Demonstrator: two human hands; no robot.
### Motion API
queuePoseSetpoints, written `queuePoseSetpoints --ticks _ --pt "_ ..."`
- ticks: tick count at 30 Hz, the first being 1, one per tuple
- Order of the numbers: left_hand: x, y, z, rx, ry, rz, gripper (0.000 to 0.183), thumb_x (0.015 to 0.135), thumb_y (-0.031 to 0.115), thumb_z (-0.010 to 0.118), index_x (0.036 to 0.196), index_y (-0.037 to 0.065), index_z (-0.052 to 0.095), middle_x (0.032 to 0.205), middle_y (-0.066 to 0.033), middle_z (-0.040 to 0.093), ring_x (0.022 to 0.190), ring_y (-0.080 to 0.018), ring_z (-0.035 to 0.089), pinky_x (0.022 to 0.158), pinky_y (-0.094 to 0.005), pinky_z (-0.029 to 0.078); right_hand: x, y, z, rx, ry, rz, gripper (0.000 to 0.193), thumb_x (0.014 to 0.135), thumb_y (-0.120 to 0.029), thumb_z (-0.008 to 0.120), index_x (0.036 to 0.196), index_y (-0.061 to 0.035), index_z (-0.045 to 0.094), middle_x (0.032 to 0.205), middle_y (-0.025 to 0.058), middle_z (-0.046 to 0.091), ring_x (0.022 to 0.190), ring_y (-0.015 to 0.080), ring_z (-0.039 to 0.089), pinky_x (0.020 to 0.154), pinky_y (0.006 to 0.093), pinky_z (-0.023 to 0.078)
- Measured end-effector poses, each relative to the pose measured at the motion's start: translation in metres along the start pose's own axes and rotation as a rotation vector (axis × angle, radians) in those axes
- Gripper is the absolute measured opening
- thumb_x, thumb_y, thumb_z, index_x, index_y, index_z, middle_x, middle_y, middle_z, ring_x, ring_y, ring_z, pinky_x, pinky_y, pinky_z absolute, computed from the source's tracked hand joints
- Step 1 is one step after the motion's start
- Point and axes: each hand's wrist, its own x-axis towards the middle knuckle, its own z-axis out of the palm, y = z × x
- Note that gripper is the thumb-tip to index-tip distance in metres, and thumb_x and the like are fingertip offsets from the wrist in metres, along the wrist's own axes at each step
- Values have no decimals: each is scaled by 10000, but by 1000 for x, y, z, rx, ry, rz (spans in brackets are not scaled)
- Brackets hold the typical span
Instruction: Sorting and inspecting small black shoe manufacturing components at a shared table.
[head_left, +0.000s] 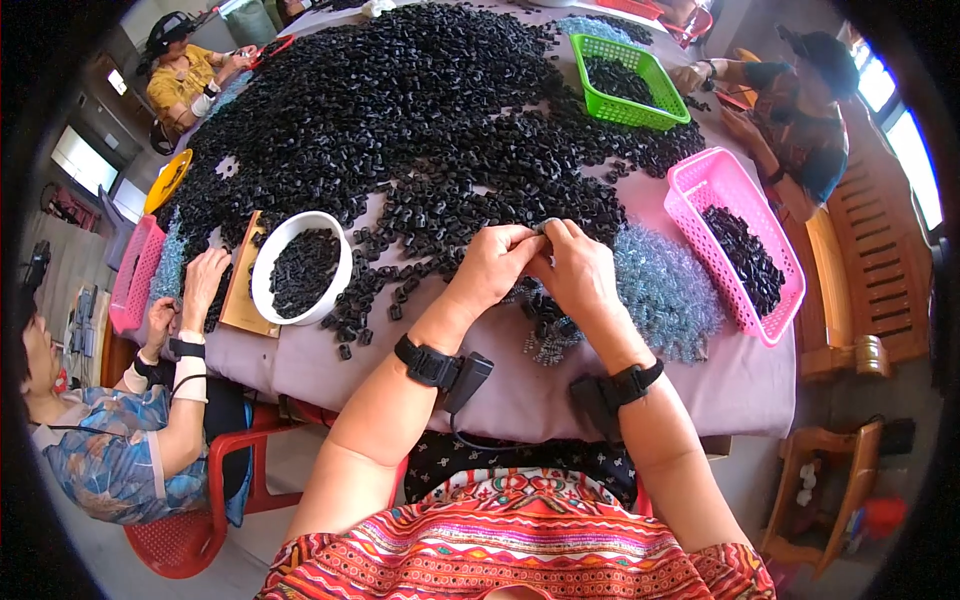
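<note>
My left hand [498, 262] and my right hand [580, 268] meet over the near part of the table, fingertips pinched together. Between them is a tiny greyish piece [542, 227], mostly hidden by the fingers and too small to name. Just beyond the hands spreads a big pile of small black plastic parts [400, 100]. Beside my right hand lies a heap of small clear, bluish pieces [665, 290]. A few black parts and clear pieces lie under my hands. Each wrist wears a black strap with a small box.
A pink basket [685, 205] of black parts stands right; a green basket [660, 118] is farther back. To the left are a white bowl [342, 280] of black parts and a wooden board [240, 300]. Several people work around the lilac-covered table [400, 350].
</note>
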Motion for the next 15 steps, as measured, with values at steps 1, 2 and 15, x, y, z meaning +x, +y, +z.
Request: queuePoseSetpoints --ticks 1,2,15 --pt "0 2 2 -1 1 1 201 971 131 583 972 -43 684 849 -36 697 747 -67 616 672 -229 514 0 0 0 -1 0 -1 337 728 -240 778 924 -49 582 818 114 613 711 330 657 606 415 536" --pt "-1 3 4 -95 45 -23 175 962 113 596 985 -38 682 862 -38 701 756 -70 625 678 -229 516 -1 1 0 -6 15 3 334 728 -238 775 925 -49 582 823 113 614 718 328 658 610 414 536" --pt "1 -5 -4 -174 134 14 70 916 36 597 949 -3 644 891 -43 687 808 -84 634 732 -224 517 0 -8 -2 106 -42 32 295 777 -235 749 908 -46 566 856 129 612 766 351 651 634 431 530"
